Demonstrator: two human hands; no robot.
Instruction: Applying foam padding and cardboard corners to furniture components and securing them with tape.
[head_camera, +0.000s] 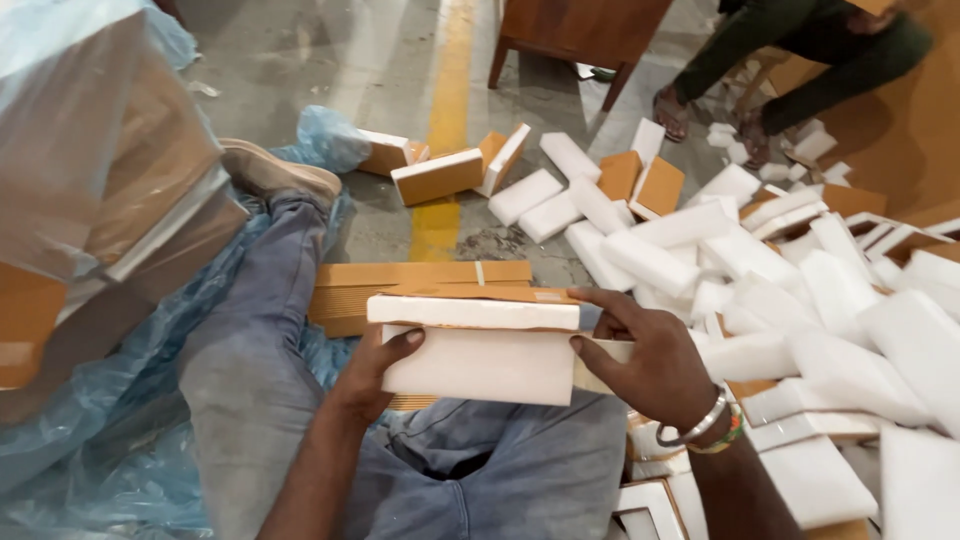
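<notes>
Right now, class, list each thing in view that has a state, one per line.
Left hand: grip closed on the foam-lined corner piece.
Right hand: grip closed on its other end.
Foam blocks: loose, heaped on the floor.
Flat cardboard stack: lying flat.
Plastic-wrapped furniture: wrapped.

— What sort of place is this?
— A packing workshop or warehouse floor — bare concrete with a painted yellow line (445, 120) running ahead of the hands.
— What else shows it?
— Heaps of white foam blocks (800, 290) to the right of the right hand (650, 365), cardboard corner pieces (437, 176) beyond, plastic-wrapped goods (100, 190) left of the left hand (375, 370).
</notes>
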